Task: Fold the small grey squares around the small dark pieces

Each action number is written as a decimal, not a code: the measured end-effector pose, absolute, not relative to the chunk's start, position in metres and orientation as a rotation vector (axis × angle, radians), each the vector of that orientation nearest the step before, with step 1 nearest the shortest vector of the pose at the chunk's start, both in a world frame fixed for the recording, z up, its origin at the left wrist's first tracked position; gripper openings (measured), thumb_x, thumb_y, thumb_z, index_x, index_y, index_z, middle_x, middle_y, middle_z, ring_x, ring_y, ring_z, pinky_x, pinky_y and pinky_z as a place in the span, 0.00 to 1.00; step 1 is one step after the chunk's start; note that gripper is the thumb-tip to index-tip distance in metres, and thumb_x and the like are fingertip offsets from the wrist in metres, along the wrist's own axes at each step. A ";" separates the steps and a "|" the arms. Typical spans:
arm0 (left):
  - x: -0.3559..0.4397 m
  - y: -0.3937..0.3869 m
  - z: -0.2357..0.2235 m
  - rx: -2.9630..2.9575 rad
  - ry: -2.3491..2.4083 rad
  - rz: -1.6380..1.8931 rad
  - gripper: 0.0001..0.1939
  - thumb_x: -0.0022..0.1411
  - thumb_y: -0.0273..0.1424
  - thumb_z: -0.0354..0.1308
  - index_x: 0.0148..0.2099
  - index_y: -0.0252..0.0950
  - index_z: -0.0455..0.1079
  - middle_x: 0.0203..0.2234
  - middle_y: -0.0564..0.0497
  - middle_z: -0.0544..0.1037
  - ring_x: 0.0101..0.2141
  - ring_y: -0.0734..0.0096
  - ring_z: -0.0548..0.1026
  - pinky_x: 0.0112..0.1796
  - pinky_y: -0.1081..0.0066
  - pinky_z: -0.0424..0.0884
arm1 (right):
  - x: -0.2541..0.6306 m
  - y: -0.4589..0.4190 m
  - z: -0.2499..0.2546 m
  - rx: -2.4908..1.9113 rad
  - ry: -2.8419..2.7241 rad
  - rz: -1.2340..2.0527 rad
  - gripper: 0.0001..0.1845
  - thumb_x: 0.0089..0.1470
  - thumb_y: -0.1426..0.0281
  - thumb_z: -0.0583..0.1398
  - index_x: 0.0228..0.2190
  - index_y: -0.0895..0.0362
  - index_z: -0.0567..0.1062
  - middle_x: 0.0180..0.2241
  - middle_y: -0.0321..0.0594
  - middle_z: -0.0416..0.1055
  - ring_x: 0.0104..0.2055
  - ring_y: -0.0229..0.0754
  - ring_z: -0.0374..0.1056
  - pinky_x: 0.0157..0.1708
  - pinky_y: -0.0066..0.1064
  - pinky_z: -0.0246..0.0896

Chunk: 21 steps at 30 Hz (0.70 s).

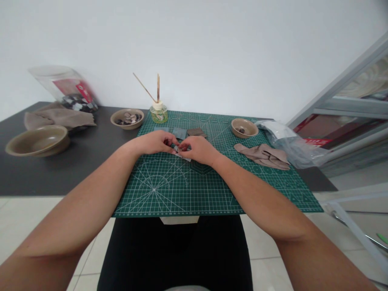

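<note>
Over the green cutting mat (169, 194), my left hand (156, 142) and my right hand (198, 149) meet, fingertips pinched close together. Between them is a small greyish piece (176, 149), too small and too covered to name. A flat pale piece (185, 158) shows just under the fingers. Beyond the hands lie a blue-grey square (180, 133), a brown square (196, 132) and another bluish piece (161, 129), partly hidden behind my left hand.
Small pieces fill a bowl (127, 126) at left; another bowl (245, 134) stands at right near a crumpled brown cloth (265, 157) and plastic bag (298, 147). A reed diffuser (159, 113), a large bowl (39, 149), a brown cloth (60, 118) and a clear jar (65, 87) stand further left.
</note>
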<state>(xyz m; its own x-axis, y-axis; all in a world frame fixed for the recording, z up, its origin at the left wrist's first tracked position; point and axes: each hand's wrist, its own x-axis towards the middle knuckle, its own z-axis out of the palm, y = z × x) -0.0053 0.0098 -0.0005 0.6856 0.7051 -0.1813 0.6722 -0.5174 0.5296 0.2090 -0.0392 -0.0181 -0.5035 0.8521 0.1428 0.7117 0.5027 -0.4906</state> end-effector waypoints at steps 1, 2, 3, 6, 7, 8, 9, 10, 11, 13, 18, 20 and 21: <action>-0.006 0.010 -0.001 2.317 1.053 0.074 0.23 0.56 0.46 0.64 0.47 0.35 0.79 0.28 0.53 0.74 0.30 0.70 0.71 0.33 0.71 0.63 | 0.210 -0.040 -0.017 -1.299 -2.384 0.546 0.10 0.55 0.68 0.67 0.39 0.57 0.85 0.37 0.41 0.82 0.40 0.42 0.76 0.39 0.29 0.61; -0.006 0.010 -0.001 2.314 1.050 0.074 0.23 0.56 0.46 0.63 0.47 0.35 0.79 0.28 0.53 0.74 0.30 0.70 0.71 0.33 0.70 0.63 | 0.211 -0.040 -0.016 -1.307 -2.382 0.559 0.10 0.54 0.68 0.67 0.38 0.57 0.85 0.37 0.40 0.83 0.40 0.42 0.76 0.39 0.29 0.61; -0.006 0.010 -0.002 2.312 1.047 0.077 0.23 0.56 0.46 0.63 0.48 0.36 0.79 0.28 0.53 0.74 0.30 0.70 0.71 0.33 0.70 0.62 | 0.211 -0.040 -0.016 -1.322 -2.373 0.565 0.10 0.54 0.68 0.67 0.38 0.57 0.85 0.36 0.40 0.82 0.39 0.42 0.76 0.38 0.29 0.60; -0.007 0.010 -0.003 2.316 1.046 0.085 0.22 0.56 0.45 0.63 0.48 0.36 0.79 0.29 0.53 0.75 0.30 0.70 0.71 0.33 0.71 0.62 | 0.212 -0.040 -0.016 -1.359 -2.330 0.559 0.10 0.53 0.68 0.67 0.37 0.58 0.85 0.35 0.41 0.82 0.37 0.41 0.76 0.35 0.28 0.59; -0.007 0.010 -0.003 2.319 1.049 0.084 0.22 0.56 0.45 0.64 0.48 0.36 0.79 0.28 0.53 0.75 0.30 0.70 0.71 0.33 0.71 0.62 | 0.212 -0.040 -0.017 -1.360 -2.319 0.554 0.10 0.53 0.68 0.67 0.37 0.59 0.85 0.35 0.41 0.82 0.37 0.41 0.76 0.35 0.29 0.59; -0.007 0.010 -0.003 2.322 1.055 0.084 0.22 0.56 0.45 0.64 0.48 0.36 0.79 0.28 0.53 0.75 0.30 0.70 0.71 0.33 0.71 0.62 | 0.211 -0.039 -0.017 -1.357 -2.309 0.547 0.10 0.53 0.68 0.67 0.37 0.59 0.85 0.35 0.41 0.82 0.37 0.41 0.75 0.35 0.29 0.59; -0.006 0.011 -0.003 2.323 1.061 0.084 0.22 0.56 0.45 0.64 0.48 0.37 0.79 0.27 0.53 0.74 0.30 0.70 0.71 0.33 0.71 0.62 | 0.210 -0.039 -0.018 -1.352 -2.305 0.538 0.10 0.53 0.68 0.66 0.37 0.60 0.85 0.35 0.42 0.82 0.37 0.41 0.75 0.35 0.29 0.58; -0.006 0.011 -0.003 2.324 1.065 0.084 0.23 0.56 0.45 0.64 0.48 0.37 0.80 0.27 0.54 0.74 0.30 0.70 0.71 0.33 0.71 0.62 | 0.209 -0.038 -0.019 -1.343 -2.310 0.526 0.10 0.54 0.68 0.66 0.37 0.60 0.84 0.35 0.42 0.82 0.37 0.41 0.75 0.35 0.29 0.58; -0.006 0.011 -0.002 2.323 1.068 0.083 0.23 0.56 0.45 0.64 0.48 0.37 0.80 0.27 0.54 0.74 0.29 0.70 0.71 0.32 0.71 0.62 | 0.208 -0.038 -0.020 -1.336 -2.315 0.511 0.10 0.54 0.69 0.66 0.37 0.60 0.84 0.35 0.42 0.82 0.36 0.41 0.75 0.35 0.29 0.58; -0.006 0.011 -0.002 2.319 1.066 0.081 0.22 0.56 0.45 0.64 0.48 0.37 0.80 0.27 0.54 0.74 0.29 0.70 0.71 0.32 0.71 0.62 | 0.207 -0.037 -0.021 -1.325 -2.335 0.489 0.10 0.54 0.68 0.66 0.37 0.60 0.84 0.35 0.43 0.82 0.37 0.42 0.75 0.36 0.29 0.58; -0.007 0.011 -0.002 2.325 1.058 0.079 0.22 0.55 0.45 0.64 0.47 0.36 0.80 0.28 0.53 0.76 0.30 0.70 0.71 0.33 0.71 0.63 | 0.208 -0.036 -0.021 -1.262 -2.355 0.571 0.10 0.54 0.68 0.67 0.38 0.58 0.84 0.35 0.40 0.82 0.37 0.40 0.75 0.38 0.28 0.60; -0.007 0.011 -0.002 2.333 1.056 0.089 0.21 0.56 0.46 0.64 0.46 0.37 0.80 0.28 0.53 0.76 0.30 0.70 0.71 0.33 0.71 0.62 | 0.210 -0.037 -0.021 -1.243 -2.349 0.599 0.10 0.52 0.69 0.67 0.37 0.58 0.84 0.34 0.39 0.82 0.36 0.39 0.75 0.37 0.28 0.60; -0.007 0.010 -0.002 2.333 1.056 0.093 0.21 0.56 0.46 0.64 0.46 0.37 0.80 0.28 0.53 0.76 0.30 0.70 0.71 0.33 0.71 0.62 | 0.211 -0.037 -0.021 -1.244 -2.344 0.604 0.10 0.52 0.70 0.67 0.37 0.58 0.84 0.34 0.39 0.82 0.36 0.39 0.75 0.37 0.27 0.60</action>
